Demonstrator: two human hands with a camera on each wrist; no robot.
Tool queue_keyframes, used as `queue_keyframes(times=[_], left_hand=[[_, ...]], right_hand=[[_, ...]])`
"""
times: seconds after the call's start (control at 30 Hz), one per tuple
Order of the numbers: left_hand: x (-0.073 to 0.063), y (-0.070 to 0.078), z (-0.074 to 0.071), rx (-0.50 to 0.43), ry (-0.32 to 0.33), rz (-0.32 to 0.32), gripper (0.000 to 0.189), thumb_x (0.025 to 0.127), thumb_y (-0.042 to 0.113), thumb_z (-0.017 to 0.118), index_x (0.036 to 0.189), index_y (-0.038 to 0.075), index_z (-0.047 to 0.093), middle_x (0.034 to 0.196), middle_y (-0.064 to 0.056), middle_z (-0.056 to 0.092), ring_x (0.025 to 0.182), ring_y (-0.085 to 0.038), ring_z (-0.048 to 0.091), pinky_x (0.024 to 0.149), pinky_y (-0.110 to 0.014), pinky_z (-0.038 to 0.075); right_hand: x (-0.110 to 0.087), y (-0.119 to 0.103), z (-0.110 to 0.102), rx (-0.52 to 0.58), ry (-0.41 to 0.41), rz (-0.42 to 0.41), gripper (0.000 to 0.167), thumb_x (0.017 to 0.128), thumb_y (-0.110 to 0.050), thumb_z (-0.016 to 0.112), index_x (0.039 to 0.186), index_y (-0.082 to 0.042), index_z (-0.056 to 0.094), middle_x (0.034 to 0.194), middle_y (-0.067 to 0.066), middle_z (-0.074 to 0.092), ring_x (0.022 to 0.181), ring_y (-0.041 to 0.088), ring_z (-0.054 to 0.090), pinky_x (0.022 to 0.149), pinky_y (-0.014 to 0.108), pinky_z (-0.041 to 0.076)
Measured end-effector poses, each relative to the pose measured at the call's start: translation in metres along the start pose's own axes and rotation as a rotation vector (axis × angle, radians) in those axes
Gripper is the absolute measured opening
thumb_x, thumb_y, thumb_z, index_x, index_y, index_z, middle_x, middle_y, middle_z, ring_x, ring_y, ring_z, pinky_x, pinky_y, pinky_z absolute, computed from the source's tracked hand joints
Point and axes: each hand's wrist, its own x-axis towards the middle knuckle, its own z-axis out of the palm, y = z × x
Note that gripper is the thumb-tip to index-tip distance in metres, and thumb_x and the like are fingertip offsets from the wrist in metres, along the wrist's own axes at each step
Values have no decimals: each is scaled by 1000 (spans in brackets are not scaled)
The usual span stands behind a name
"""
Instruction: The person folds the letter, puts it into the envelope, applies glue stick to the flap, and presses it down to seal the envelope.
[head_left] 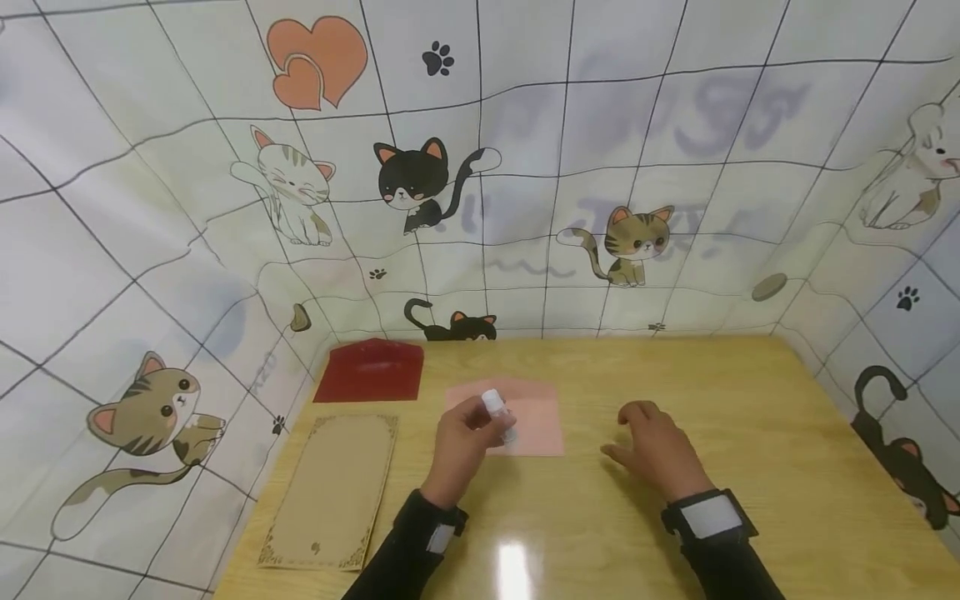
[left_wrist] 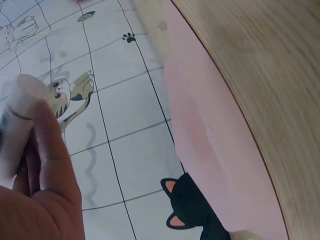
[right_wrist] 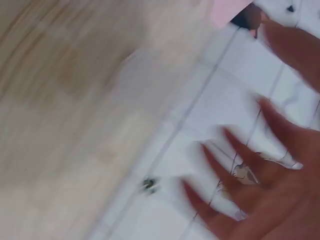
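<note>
My left hand (head_left: 463, 442) grips a small white-capped glue stick (head_left: 495, 406), held tilted above a pink envelope (head_left: 542, 421). Up close in the left wrist view, the glue stick (left_wrist: 19, 117) is a white cylinder between thumb and fingers, with dark print partly hidden at its side. The pink envelope (left_wrist: 215, 145) lies on the table with its flap pointing toward the back wall. Off to the right, my right hand (head_left: 656, 450) hovers over the wood with nothing in it. Its fingers (right_wrist: 235, 187) are spread and blurred in the right wrist view.
On the left of the wooden table (head_left: 750, 433) lies a tan sheet of paper (head_left: 333, 487) with ornate corners. A dark red envelope (head_left: 372, 372) lies behind it, near the back edge. A white cat-print cloth (head_left: 525, 167) surrounds the table at the back and sides.
</note>
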Motion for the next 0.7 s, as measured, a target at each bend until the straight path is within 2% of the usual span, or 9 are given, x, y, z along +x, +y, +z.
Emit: queue_keyframes(times=[0.07, 0.13, 0.23, 0.3, 0.37, 0.43, 0.6, 0.67, 0.7], left_hand=[[-3, 1, 5, -23, -2, -17, 31, 100, 16, 89, 124, 0, 78, 110, -14, 80, 99, -18, 80, 85, -33, 71], [-5, 4, 10, -49, -5, -30, 30, 100, 15, 88, 120, -3, 75, 103, -11, 79, 96, -17, 81, 83, -33, 71], [-7, 7, 17, -80, -15, -51, 30, 102, 17, 87, 115, -4, 71, 95, -6, 76, 91, -15, 80, 80, -31, 71], [-7, 7, 20, -110, -28, -74, 31, 103, 19, 86, 115, -5, 70, 93, -4, 76, 89, -14, 79, 79, -29, 69], [-7, 5, 20, -141, -56, -97, 29, 105, 19, 83, 118, -3, 72, 95, -3, 78, 90, -13, 78, 80, -28, 68], [-7, 2, 19, -200, -105, -116, 23, 107, 16, 79, 122, 0, 74, 102, -1, 81, 97, -12, 79, 86, -28, 68], [-9, -2, 15, -369, -333, -118, 23, 112, 4, 66, 128, 18, 75, 124, 9, 84, 123, -8, 76, 107, -31, 63], [-10, -1, 15, -379, -365, -100, 24, 111, 4, 66, 129, 18, 75, 127, 9, 83, 125, -8, 75, 108, -31, 63], [-10, 0, 15, -369, -354, -89, 23, 110, 4, 68, 129, 16, 75, 126, 7, 83, 123, -9, 75, 107, -32, 63]], right_hand=[[-8, -27, 9, 6, 131, -114, 57, 92, -37, 97, 128, -4, 67, 128, 23, 78, 101, 37, 79, 79, 49, 67], [-12, -53, 21, -3, 230, -262, 61, 93, -46, 95, 130, -6, 67, 111, 12, 83, 89, 24, 80, 71, 35, 65], [-17, -85, 38, -69, 365, -450, 54, 104, -60, 78, 119, -10, 64, 79, 0, 77, 59, 4, 63, 51, 15, 41], [-18, -96, 47, -113, 441, -504, 55, 114, -63, 57, 113, -8, 61, 69, -2, 68, 52, -1, 49, 49, 13, 31], [-19, -101, 52, -35, 442, -475, 52, 120, -58, 43, 110, -8, 55, 68, -3, 65, 53, -5, 41, 49, 13, 28], [-21, -101, 54, 238, 314, -434, 39, 124, -44, 40, 112, -7, 48, 75, -4, 70, 58, -7, 49, 52, 15, 39], [-24, -97, 53, 1363, -216, -266, 19, 127, -31, 29, 123, -14, 36, 97, -8, 80, 79, -1, 76, 74, 22, 63], [-24, -96, 52, 1500, -289, -211, 23, 127, -36, 21, 125, -17, 35, 99, -10, 78, 81, 2, 77, 76, 23, 64], [-24, -96, 51, 1460, -261, -224, 23, 127, -35, 24, 125, -16, 36, 99, -9, 78, 81, 2, 77, 76, 23, 64]])
